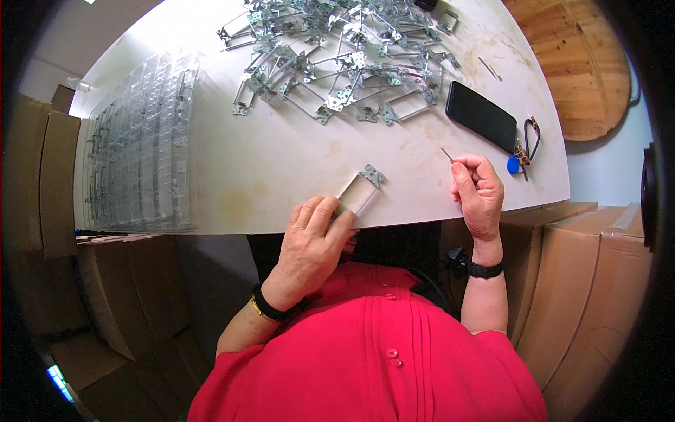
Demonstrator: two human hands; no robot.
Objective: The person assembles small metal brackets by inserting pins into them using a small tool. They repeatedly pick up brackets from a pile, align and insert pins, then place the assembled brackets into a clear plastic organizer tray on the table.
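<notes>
Silvery metal frame [373, 174], a slim rectangle with a stamped plate at its far end: lies left of the phone [481, 116] and nearer to me than it. My left hand [313, 235] is on it, fingers curled over the near end, gripping it; thumb mostly hidden. My right hand [479, 193] is on the near side of the phone, thumb and fingertips pinched on a thin pin [446, 153] whose tip points away from me; it doesn't touch the frame.

Blue tag [513, 165] plus a dark cord loop [537, 137]: just right of the phone. Two or so thin rods [489, 68]: beyond the phone. Heap of similar frames [342, 97], tangled: left of the phone and reaching farther back. Clear plastic trays [140, 148], stacked: well left of the phone; contents too unclear to tell. All this sits on a white table [281, 162], stained in spots, under the phone too. Round wooden board [576, 63]: off the table, right of the phone and farther back. Cardboard boxes [576, 260]: nearer to me than the phone, and to its right.
</notes>
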